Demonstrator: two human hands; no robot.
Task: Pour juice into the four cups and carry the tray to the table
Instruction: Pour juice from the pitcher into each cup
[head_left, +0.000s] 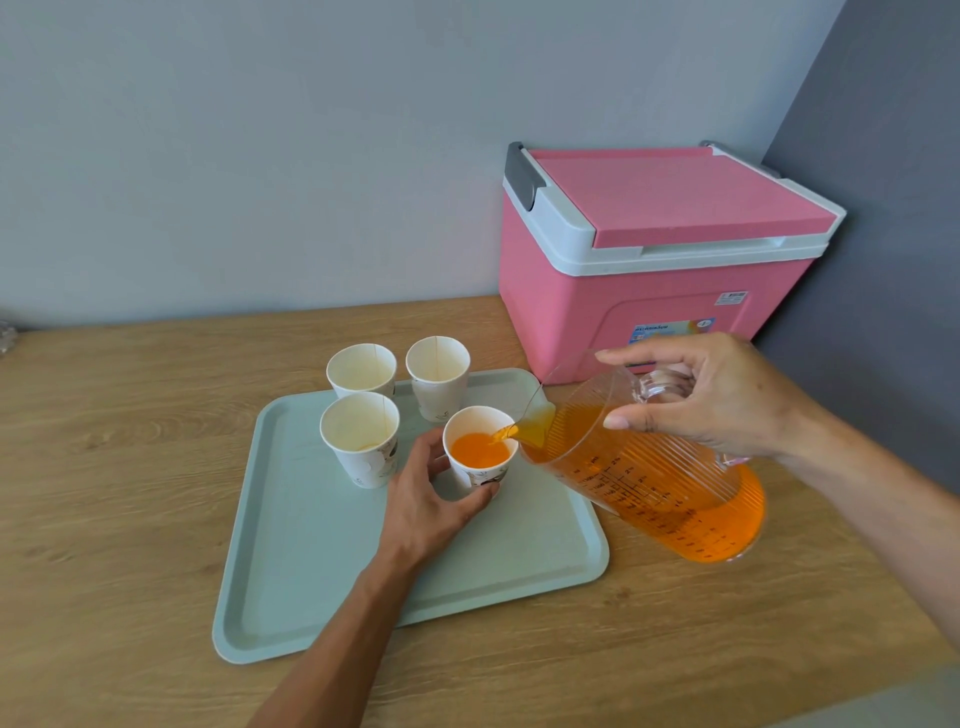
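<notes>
Pour one of four: right grip (727, 395) clasps the tilted jug (649, 483); left grip (431, 499) wraps the part-filled cup (480, 452) at the tray's (291, 571) 1 o'clock. Three empty cups (358, 431) at 11 o'clock await; tray not yet carried.

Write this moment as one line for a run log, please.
step: pouring juice | right grip: holds tilted pitcher | left grip: holds filling cup on tray | other cups: three, empty

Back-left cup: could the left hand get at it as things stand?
Probably yes, once free. The left hand grips the front-right cup; the back-left cup stands just beyond, with only the front-left cup partly in the way.
</notes>
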